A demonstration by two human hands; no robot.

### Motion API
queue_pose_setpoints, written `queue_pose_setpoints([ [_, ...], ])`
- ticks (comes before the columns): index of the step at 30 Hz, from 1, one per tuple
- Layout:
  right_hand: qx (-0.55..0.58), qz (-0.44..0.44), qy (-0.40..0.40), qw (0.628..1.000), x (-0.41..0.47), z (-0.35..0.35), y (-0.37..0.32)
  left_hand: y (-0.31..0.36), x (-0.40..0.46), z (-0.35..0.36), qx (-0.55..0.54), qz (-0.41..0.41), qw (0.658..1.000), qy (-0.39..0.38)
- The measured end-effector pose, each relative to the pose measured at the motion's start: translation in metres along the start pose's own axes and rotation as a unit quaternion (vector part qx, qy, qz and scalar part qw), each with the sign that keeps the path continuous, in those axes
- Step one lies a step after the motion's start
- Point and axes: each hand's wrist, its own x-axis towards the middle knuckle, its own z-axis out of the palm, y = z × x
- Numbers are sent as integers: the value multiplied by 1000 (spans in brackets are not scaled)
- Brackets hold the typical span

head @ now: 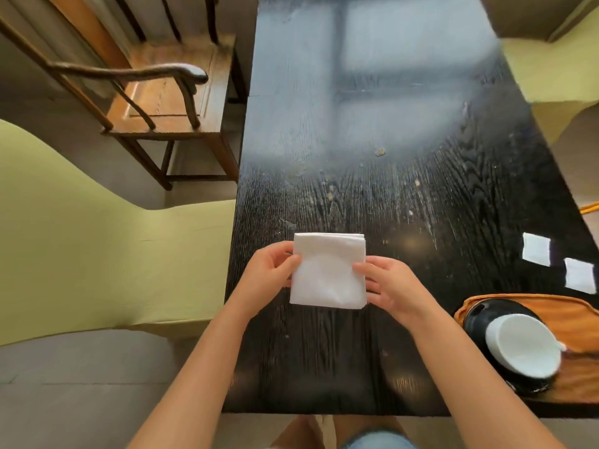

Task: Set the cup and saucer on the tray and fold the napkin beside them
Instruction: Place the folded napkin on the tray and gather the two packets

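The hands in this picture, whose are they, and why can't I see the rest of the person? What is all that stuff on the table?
There is just one picture, taken by a camera worn on a person's head. It looks down, so you see only their arms and hands, not their face.

The left hand and right hand each hold one side of a white napkin, already folded into a square, on a dark wooden table.

Near the right edge lies an orange tray. On it sits a black saucer with a white cup.

Beside the table stand a wooden chair and a pale green seat.
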Motion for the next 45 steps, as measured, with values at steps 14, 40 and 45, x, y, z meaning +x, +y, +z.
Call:
queue_pose_setpoints([
  [14,-14,-215,90,972,-100,-20,-99,110,-34,26,-72,113,990,42],
  [40,-221,-401,287,842,-342,-315,0,135,-166,388,-72,223,972,-33],
  [45,-197,-390,273,857,-345,-350,5,138,-168,418,-27,243,970,0],
])
